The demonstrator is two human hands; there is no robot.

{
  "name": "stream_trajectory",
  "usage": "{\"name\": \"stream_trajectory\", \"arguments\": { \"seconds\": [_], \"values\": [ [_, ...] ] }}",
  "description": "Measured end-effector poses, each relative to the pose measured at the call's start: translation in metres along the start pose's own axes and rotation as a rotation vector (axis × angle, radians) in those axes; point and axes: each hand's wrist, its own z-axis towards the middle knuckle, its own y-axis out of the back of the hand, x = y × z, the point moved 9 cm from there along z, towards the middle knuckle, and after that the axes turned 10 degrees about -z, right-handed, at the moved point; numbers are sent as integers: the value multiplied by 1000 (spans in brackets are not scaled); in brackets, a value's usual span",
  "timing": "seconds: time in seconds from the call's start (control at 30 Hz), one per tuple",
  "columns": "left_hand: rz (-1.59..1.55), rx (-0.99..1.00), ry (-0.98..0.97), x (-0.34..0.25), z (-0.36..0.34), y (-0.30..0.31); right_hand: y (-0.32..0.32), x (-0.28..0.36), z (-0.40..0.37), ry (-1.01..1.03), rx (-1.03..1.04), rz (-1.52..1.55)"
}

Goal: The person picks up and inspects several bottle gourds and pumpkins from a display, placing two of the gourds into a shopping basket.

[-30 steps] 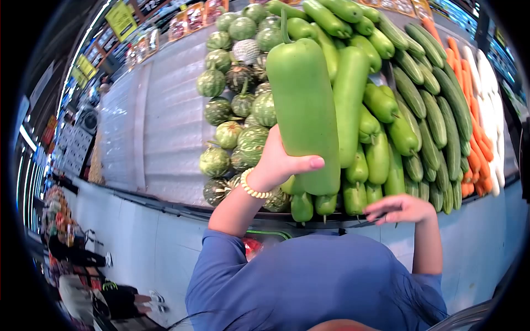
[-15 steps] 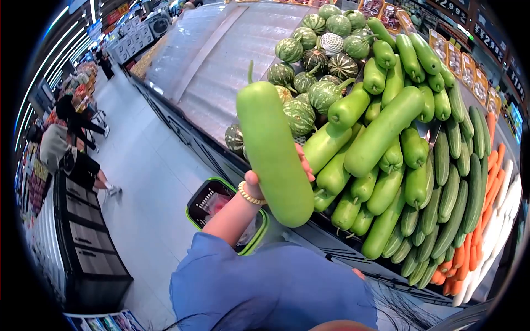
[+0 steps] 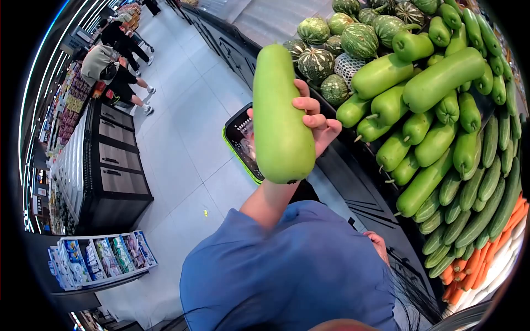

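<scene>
My left hand (image 3: pixel 316 113) is raised in front of me and closed around a pale green bottle gourd (image 3: pixel 281 118). Its fingers wrap the gourd's right side, and a bit of thumb shows at the left edge. The gourd stands nearly upright, its blunt end down. Low on the right, my right hand (image 3: pixel 377 243) hangs beside my blue shirt, near the display's side; only part of it shows and its fingers are hard to make out. More bottle gourds (image 3: pixel 444 80) lie piled on the display to the right of the held one.
A black basket with a green rim (image 3: pixel 227 135) stands on the floor behind the gourd. Striped squashes (image 3: pixel 359 40), cucumbers (image 3: pixel 488 185), carrots (image 3: pixel 479 263) and white radishes (image 3: pixel 497 276) share the display. Two people stand by shelves at upper left; a rack of packets (image 3: pixel 102 259) is lower left.
My view has swung so the display sits farther right. The gourd has turned in my left hand, its stem no longer showing, and more of my fingers are visible around it.
</scene>
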Motion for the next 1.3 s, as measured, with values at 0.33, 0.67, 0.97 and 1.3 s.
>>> {"name": "stream_trajectory", "arguments": {
  "seconds": [0.33, 0.67, 0.97, 1.3],
  "values": [
    [247, -195, -66, -7, -17, 4, -12, 41, 0, 145, -28, -342],
    [658, -293, -133, -39, 6, 9, -27, 60, 22, 129, -49, -316],
    [797, -185, 95, -85, 66, 31, -73, 206, 29, 315, 16, -640],
    [1004, -274, 248, -184, 167, 44, -66, 348, 24, 696, -400, -167]
  ]
}}
